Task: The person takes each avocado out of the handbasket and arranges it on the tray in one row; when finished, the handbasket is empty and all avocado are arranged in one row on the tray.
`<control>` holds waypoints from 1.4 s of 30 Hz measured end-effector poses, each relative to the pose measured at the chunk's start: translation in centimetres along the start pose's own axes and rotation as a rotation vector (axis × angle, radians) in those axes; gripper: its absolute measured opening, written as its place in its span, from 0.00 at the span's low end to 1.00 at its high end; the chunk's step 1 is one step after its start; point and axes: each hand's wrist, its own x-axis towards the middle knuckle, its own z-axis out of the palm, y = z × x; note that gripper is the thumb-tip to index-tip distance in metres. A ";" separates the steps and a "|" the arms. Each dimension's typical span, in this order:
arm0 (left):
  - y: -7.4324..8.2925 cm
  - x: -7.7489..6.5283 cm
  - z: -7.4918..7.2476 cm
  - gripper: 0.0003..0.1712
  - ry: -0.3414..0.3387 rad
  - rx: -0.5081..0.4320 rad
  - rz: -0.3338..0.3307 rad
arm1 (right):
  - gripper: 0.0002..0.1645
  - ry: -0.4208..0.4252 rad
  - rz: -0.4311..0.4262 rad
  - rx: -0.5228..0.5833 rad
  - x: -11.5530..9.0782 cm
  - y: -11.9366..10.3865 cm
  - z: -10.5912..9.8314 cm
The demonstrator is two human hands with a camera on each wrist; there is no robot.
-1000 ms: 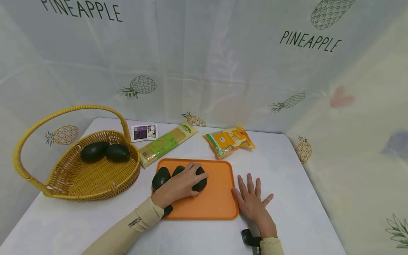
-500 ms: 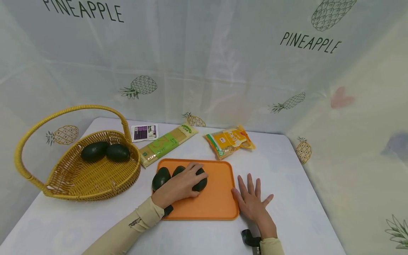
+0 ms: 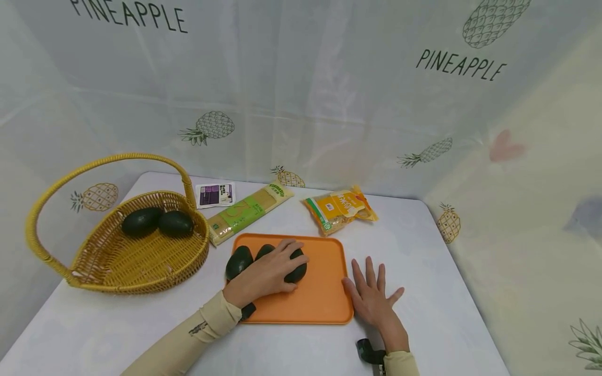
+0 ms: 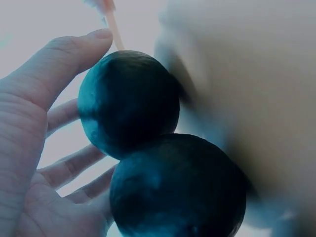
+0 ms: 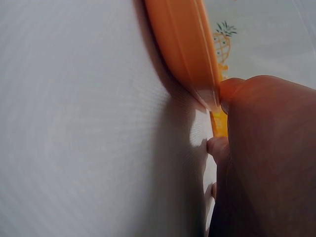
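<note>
Head view: rounded, dark-green avocado (image 3: 296,271)

The tray (image 3: 324,292) is smooth, glossy plastic; the basket (image 3: 136,263), rough weave; the avocados (image 4: 177,192), dimly seen, look faintly bumpy.

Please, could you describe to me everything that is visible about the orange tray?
The tray is orange, rectangular, with rounded corners and a low raised rim; it looks like smooth plastic. It lies flat on the white table. At least three avocados sit towards its left side, partly hidden by the left hand, which grips one. The right hand lies beside it, the thumb seeming to touch its right edge.
</note>
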 end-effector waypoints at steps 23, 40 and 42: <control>-0.6 -1.6 -3.3 0.33 0.214 -0.058 -0.034 | 0.49 -0.003 -0.001 0.008 -0.1 -0.2 -0.3; -1.0 -3.7 -5.1 0.30 0.269 -0.071 -0.095 | 0.51 -0.011 -0.009 0.010 0.0 0.0 -0.2; -1.1 -3.9 -5.2 0.30 0.271 -0.067 -0.092 | 0.51 -0.013 -0.009 0.011 0.0 0.0 -0.1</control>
